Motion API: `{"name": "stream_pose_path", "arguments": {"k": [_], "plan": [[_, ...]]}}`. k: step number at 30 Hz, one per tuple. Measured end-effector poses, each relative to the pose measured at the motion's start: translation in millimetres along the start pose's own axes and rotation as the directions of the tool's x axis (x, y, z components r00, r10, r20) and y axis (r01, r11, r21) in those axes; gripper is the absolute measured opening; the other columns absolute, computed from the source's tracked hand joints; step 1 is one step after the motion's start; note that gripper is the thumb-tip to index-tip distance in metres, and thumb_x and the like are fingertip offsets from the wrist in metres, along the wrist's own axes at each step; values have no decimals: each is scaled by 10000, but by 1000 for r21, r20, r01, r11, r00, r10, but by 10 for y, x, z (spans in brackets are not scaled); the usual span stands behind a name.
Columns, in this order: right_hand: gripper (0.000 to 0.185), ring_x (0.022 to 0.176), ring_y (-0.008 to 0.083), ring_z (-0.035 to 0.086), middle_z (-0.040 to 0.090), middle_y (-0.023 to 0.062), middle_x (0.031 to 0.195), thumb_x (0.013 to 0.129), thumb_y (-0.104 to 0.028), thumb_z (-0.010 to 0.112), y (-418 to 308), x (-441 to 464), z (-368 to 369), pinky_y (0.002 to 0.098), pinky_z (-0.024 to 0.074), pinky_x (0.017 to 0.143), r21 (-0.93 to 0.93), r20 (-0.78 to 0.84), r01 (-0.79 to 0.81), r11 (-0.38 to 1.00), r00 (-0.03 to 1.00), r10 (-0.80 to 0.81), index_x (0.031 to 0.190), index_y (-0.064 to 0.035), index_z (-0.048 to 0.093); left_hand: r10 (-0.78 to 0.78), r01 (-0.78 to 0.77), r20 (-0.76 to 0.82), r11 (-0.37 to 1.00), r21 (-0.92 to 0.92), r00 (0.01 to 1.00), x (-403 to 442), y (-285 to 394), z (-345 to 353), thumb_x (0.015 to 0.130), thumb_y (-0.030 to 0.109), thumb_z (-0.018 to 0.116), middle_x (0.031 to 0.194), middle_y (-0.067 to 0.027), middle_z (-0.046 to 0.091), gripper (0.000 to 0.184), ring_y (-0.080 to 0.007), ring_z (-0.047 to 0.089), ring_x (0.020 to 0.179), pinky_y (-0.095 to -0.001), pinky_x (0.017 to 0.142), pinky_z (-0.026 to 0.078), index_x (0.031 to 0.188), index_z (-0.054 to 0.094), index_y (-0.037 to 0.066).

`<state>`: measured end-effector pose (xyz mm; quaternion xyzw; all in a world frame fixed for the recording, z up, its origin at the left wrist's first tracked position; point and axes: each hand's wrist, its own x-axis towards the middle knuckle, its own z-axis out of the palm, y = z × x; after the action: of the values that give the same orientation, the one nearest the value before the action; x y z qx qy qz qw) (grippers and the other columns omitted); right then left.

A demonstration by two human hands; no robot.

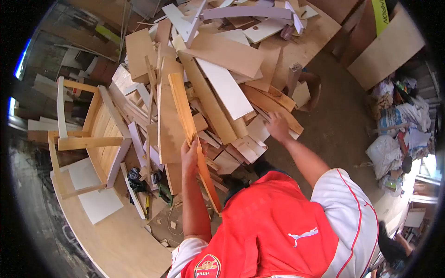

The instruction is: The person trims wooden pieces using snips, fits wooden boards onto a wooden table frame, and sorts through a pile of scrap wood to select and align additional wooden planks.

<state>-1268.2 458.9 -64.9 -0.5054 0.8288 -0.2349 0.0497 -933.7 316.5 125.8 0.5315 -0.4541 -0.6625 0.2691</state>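
Note:
My left hand point(189, 155) is wrapped round a long, narrow orange-brown wooden plank point(183, 106). The plank slants from the wood pile down toward my body, its lower end close to my red shirt. My right hand point(278, 126) reaches to the right edge of the pile, its fingers curled over a thin wooden strip point(294, 135); part of the strip is hidden beneath the hand. Beside that hand lies a reddish-brown board point(273, 104). A white board point(227, 88) and a tan board point(222, 53) lie across the pile between and beyond my hands.
At the left, a wooden chair frame point(104, 139) stands on a large pale board point(120, 245). Black tools and a yellow-handled tool point(147, 206) lie near it. A curved lilac wooden piece point(245, 13) tops the pile. Bags point(384, 150) line the right side near a leaning panel point(387, 51).

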Motion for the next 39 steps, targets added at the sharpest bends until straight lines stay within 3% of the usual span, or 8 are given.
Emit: {"name": "stream_pose_path", "arguments": {"k": [4,7,13,17,21,24,27,39], "plan": [[509,871,388,711,725,215,880,858,-446,737,-742,77,362,458,555,797,493,414,-314,811,905,99,1074,12,680,5,-11,-106,998,-59,994,-69,-60,-120,1037,215,570,921,-90,703,221,-151,607,581,-294,527,515,1196,589,62],[518,977,389,697,719,235,986,874,-440,732,-1336,123,410,459,540,858,369,490,-308,877,866,98,1109,16,659,32,-43,-100,994,-105,994,-122,-164,-291,1031,209,576,921,-94,703,223,-153,607,574,-298,514,513,1205,589,70],[609,1145,432,626,655,300,1177,896,-419,697,-1841,233,742,531,488,966,324,491,-467,823,826,276,1295,11,530,72,-91,-127,984,-153,989,-320,-203,-554,1037,225,571,916,-95,700,237,-155,603,568,-300,496,508,1218,584,72],[634,1074,469,643,662,296,1152,899,-366,679,-1901,164,775,554,503,929,230,381,-343,911,893,241,1373,-5,463,46,-68,-132,982,-173,990,-521,-94,-783,1049,249,558,909,-74,671,248,-145,593,600,-297,525,504,1224,580,75],[654,1069,468,645,674,295,1139,908,-289,634,-2234,36,-251,535,520,898,80,427,-261,962,881,203,1455,-5,417,75,-96,-107,974,-205,991,-560,-117,-1064,1056,259,534,893,-68,649,350,-143,587,607,-289,536,500,1343,555,60],[565,1049,396,681,702,256,1129,897,-229,651,-1829,-186,63,473,537,882,335,147,-156,929,983,112,1384,22,512,110,-121,-57,952,-281,992,-532,-138,-1205,1058,262,544,874,-60,632,328,-136,583,615,-286,542,495,1314,554,58],[443,990,262,706,731,187,1091,880,-170,680,-1625,-413,-29,394,541,859,729,183,-199,655,979,93,1262,46,621,93,-104,-52,952,-289,994,-499,-100,-1274,1061,267,539,870,-61,629,319,-136,583,607,-281,538,495,1287,558,43],[309,905,132,679,733,69,1062,955,-76,647,-2187,-1274,-929,290,531,811,836,415,-447,319,894,166,1237,50,667,123,-114,2,927,-356,992,-486,335,-1499,1058,521,457,811,-50,578,545,-153,587,609,-307,563,509,1283,572,38]]}}
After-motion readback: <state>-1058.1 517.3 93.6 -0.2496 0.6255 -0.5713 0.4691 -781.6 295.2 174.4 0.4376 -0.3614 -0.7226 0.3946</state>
